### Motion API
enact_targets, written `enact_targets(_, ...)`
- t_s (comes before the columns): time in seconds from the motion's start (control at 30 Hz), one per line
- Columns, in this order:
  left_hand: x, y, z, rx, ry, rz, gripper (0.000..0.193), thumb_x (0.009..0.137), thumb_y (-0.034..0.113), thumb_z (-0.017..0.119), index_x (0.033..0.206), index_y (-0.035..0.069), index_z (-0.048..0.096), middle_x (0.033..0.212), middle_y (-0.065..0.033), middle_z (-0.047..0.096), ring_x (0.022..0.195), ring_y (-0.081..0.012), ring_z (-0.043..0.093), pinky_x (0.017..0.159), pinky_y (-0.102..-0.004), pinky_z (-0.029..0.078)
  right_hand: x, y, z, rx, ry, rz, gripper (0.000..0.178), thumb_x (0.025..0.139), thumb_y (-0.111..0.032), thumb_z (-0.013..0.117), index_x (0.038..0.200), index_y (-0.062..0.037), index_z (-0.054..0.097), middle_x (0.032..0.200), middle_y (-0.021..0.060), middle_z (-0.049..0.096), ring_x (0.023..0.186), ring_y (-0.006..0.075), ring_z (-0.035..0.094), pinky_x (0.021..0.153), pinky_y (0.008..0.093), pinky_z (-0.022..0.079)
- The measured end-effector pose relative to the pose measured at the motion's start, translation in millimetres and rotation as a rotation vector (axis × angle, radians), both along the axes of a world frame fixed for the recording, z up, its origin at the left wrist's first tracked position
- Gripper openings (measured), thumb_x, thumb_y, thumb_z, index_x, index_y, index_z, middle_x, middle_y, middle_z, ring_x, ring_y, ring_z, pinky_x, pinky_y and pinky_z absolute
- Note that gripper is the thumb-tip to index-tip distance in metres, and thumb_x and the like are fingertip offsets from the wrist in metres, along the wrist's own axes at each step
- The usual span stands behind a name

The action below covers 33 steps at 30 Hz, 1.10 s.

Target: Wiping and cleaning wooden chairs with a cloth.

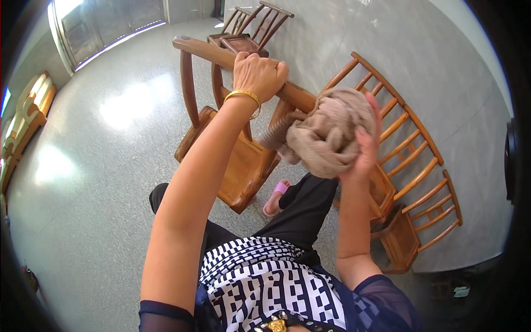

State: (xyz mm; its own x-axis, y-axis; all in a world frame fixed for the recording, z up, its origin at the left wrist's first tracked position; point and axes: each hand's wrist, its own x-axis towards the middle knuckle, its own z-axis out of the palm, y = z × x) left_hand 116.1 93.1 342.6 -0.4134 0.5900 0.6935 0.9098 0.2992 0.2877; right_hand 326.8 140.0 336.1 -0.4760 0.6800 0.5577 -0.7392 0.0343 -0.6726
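1. The left hand (pixel 259 74) has its fingers curled tight around the top rail of the chair (pixel 238 160). The knuckles point up and a gold bangle (pixel 243 97) sits on the wrist.
2. The right hand (pixel 365 146) is spread wide and pressed against a balled-up cloth (pixel 329 133). The fingers point to about 12 o'clock. They look a bit blurry, so I cannot tell just how each one sits.
3. The cloth is a beige wad. It touches the chair rail just at 3 o'clock from the left hand. It looks soft and light, and it squashes easily. A flat open hand grips it well.
4. The chair is dark wood and it is tipped over, leaning toward 7 o'clock. It looks hard, stiff and fairly heavy. The smooth round rail looks like the best place to hold, with the whole hand around it. The wood may be slippery.
5. At 3 o'clock stand more chairs (pixel 412 160) with thin slats, by the wall (pixel 442 66). One more chair (pixel 249 30) is at 12 o'clock.
6. At 6 o'clock from the cloth is a pink slipper (pixel 275 198) on the shiny grey floor (pixel 99 182).
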Motion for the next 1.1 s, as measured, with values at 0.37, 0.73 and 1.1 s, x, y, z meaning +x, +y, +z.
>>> enact_targets(0.37,2,-14,-2,0.122,0.083,-0.028,0.033,0.073,0.027,0.042,0.054,0.01,0.063,0.055,-0.0079,0.058,0.059,-0.022,0.055,0.076,-0.0334,0.036,-39,5,-18,0.231,-0.266,-0.203,0.039,0.081,-0.01,0.057,0.118,-0.005,0.046,0.111,0.0086,0.051,0.103,0.0157,0.048,0.089,0.0289,0.038)
enact_targets(0.73,3,-70,-5,0.163,0.164,-0.135,0.025,0.068,0.021,0.047,0.048,0.007,0.052,0.049,-0.0056,0.05,0.053,-0.022,0.05,0.062,-0.0332,0.037,-34,-6,-96,0.001,-0.514,0.256,0.036,0.084,-0.009,0.049,0.119,-0.0045,0.045,0.105,0.0054,0.054,0.096,0.0129,0.052,0.084,0.0247,0.042)
enact_targets(1.1,-34,-144,-4,0.231,-0.273,-0.286,0.03,0.073,0.021,0.053,0.096,0.003,0.061,0.099,-0.0127,0.058,0.092,-0.0215,0.052,0.089,-0.039,0.036,-36,-6,-107,-0.603,-0.422,0.463,0.025,0.081,-0.013,0.049,0.104,-0.0019,0.05,0.093,0.0086,0.057,0.083,0.0155,0.058,0.074,0.0277,0.049)
